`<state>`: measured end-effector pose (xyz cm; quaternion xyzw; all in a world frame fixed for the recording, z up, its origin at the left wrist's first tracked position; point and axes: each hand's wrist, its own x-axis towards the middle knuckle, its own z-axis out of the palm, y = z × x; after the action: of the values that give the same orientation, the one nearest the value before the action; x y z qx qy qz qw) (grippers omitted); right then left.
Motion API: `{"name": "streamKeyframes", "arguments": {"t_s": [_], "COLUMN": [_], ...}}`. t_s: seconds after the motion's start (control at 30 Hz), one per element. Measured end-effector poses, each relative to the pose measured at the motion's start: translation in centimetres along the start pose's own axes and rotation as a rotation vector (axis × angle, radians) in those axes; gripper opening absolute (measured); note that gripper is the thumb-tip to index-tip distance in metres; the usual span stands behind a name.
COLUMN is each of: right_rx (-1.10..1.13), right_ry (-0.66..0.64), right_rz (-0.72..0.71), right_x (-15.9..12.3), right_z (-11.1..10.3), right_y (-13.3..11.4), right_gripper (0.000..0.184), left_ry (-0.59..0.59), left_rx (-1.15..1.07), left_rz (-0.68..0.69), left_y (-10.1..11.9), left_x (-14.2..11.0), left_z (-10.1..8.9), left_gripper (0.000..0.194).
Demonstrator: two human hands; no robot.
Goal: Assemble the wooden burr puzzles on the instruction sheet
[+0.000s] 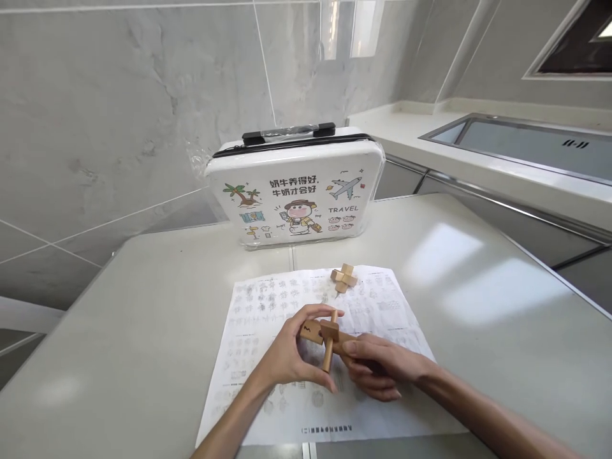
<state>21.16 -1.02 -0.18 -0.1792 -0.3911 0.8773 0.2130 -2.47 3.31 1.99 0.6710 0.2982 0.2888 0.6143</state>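
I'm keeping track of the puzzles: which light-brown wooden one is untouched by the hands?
The cross-shaped puzzle, lying on the printed white paper; the rod-pierced puzzle is held.

Smooth, seemingly matt wood of the pale brown interlocking puzzle pieces (329,329); glossy off-white tabletop (143,319); thin printed white paper sheet (268,408).

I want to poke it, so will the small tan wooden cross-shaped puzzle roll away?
The small tan wooden cross-shaped puzzle probably won't roll far, because its blocky arms stick out. It should feel stiff, since it looks like solid wood. A push might drag the thin white printed paper sheet lying under it.
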Motion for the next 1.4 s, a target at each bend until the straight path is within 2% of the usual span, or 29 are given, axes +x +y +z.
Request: {"name": "streamKeyframes", "arguments": {"t_s": [0.2,0.3,0.37,0.47,0.53,0.63,0.73,0.8,0.9,1.0,1.23,1.3,1.4], "right_rx": [0.004,-0.01,-0.003,0.001,0.003,0.016,0.007,-0.019,-0.077,-0.121,-0.182,-0.195,-0.203], "right_ry": [0.053,0.108,0.15,0.203,0.236,0.265,0.268,0.264,0.253,0.257,0.264,0.258,0.25], "right_rz": [-0.014,0.0,-0.024,-0.088,-0.132,-0.179,-0.185,-0.183,-0.176,-0.16,-0.159,-0.158,-0.161], "right_x": [0.2,0.1,0.0,0.0,-0.1,-0.1,-0.1,-0.1,-0.1,-0.1,-0.1,-0.1,-0.2], "right_z": [0.1,0.0,0.0,-0.1,-0.1,-0.3,-0.5,-0.6,-0.4,0.0,0.3,0.2,0.0], "right_y": [-0.1,-0.1,-0.1,-0.2,-0.4,-0.4,-0.2,0.0,-0.1,-0.5,-0.8,-0.7,-0.5], "right_gripper": [0.058,0.059,0.058,0.054,0.052,0.049,0.048,0.049,0.049,0.05,0.052,0.052,0.052], "left_ry": [-0.048,-0.007,0.032,0.055,0.092,0.275,0.495,0.574,0.55,0.513,0.57,0.605,0.652], "left_rx": [0.02,-0.04,-0.119,-0.216,-0.259,-0.243,-0.009,0.253,0.607,0.768,0.91,0.922,0.868], "left_rz": [0.014,0.0,-0.041,-0.084,-0.062,-0.053,-0.128,-0.117,-0.044,-0.04,-0.06,-0.041,0.025], "left_y": [0.7,1.0,1.1,1.0,0.8,0.3,0.0,0.0,0.1,-0.1,-1.4,-1.3,-0.6], "left_x": [0.3,0.2,0.2,0.1,0.2,0.3,0.4,0.5,0.8,1.0,1.0,1.0,0.9], "left_z": [0.0,0.3,0.4,0.1,-0.2,-0.8,-1.1,-1.2,-1.2,-1.2,-1.2,-1.2,-0.8], "left_gripper": [0.066,0.034,0.022,0.028,0.034,0.038,0.039,0.04,0.04,0.037,0.027,0.02,0.021]}}
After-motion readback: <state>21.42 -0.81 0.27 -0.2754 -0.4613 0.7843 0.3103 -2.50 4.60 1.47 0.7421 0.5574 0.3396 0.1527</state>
